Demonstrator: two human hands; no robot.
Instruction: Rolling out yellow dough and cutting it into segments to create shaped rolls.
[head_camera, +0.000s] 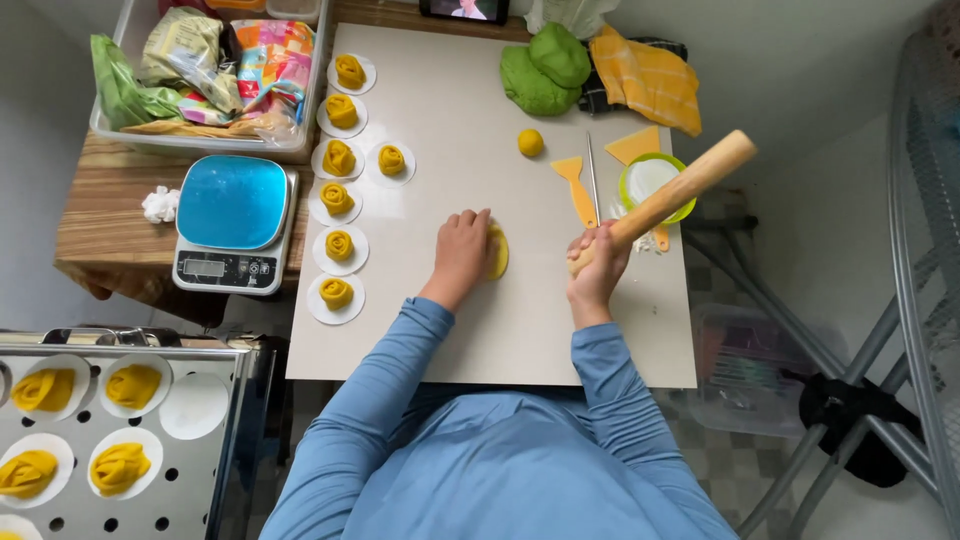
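Currently the left hand (461, 249) lies flat, fingers together, pressing a yellow dough piece (496, 251) at board (480, 340) centre, while the right hand (597, 266), at 3 o'clock of it, is wrapped tight round a rolling pin (668, 197) whose far end points to 2 o'clock. Judging by this, flattening is in hand, and rolling would need the pin brought down across the dough once the palm clears. Most of the dough sits hidden under the palm, the steamer tray (215, 480) at 8 o'clock is cut off, and the bin (125, 30) contents at 11 are hard to read.
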